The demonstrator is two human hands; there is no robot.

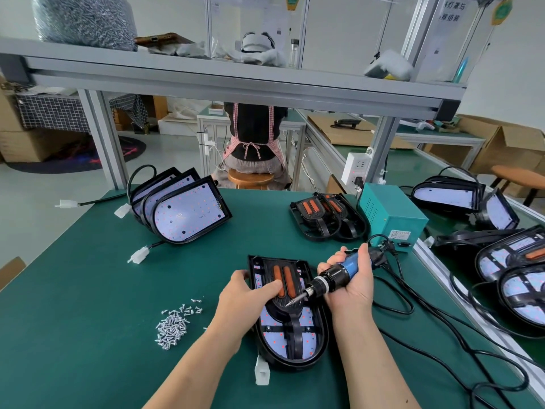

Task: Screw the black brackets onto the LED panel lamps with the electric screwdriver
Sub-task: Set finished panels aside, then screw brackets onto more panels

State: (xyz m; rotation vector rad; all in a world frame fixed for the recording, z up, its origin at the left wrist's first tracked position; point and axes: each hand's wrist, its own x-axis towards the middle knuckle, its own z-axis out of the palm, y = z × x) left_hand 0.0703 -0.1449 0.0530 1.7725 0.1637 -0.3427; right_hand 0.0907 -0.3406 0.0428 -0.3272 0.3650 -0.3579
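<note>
Thumb pressure of the left hand (244, 296), gripping the LED panel lamp (322, 345) on the table (88, 290), should pin the black bracket (295, 318); the right hand (351, 287), grasping the electric screwdriver (339, 274), should set the tilted bit (297, 299) upright.

LED panel lamp (307, 340): flat, lower centre, panel up | black bracket (282, 312): lying on lamp, orange strips | electric screwdriver (343, 273): tilted, bit over bracket
</note>
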